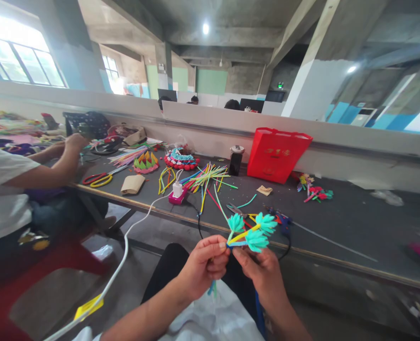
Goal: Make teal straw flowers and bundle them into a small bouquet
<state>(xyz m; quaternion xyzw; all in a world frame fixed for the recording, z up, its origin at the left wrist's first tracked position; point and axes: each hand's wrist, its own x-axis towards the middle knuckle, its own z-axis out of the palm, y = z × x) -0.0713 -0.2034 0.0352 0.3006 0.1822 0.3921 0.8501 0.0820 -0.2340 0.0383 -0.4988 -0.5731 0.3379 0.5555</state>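
Observation:
In front of my lap I hold a bunch of pipe-cleaner flowers (256, 239) with turquoise heads and yellow and pale stems. My left hand (210, 259) is closed round the stems, whose ends stick out below the fist. Close beside it, my right hand (261, 270) pinches at the same bunch, just under the flower heads; a bit of dark blue shows between the two hands. Some of the right fingers are hidden behind the flowers. Past the flowers, scissors (236, 210) and a blue glue gun (283, 222) lie on the dark table (337, 222).
Loose coloured pipe cleaners (210, 175) lie beside a white plug (177, 189) on a magenta power strip (177, 198). A white cable (126, 241) hangs off the table edge. Further back stand a red bag (277, 156) and a phone (235, 163). A co-worker (35, 175) sits at left.

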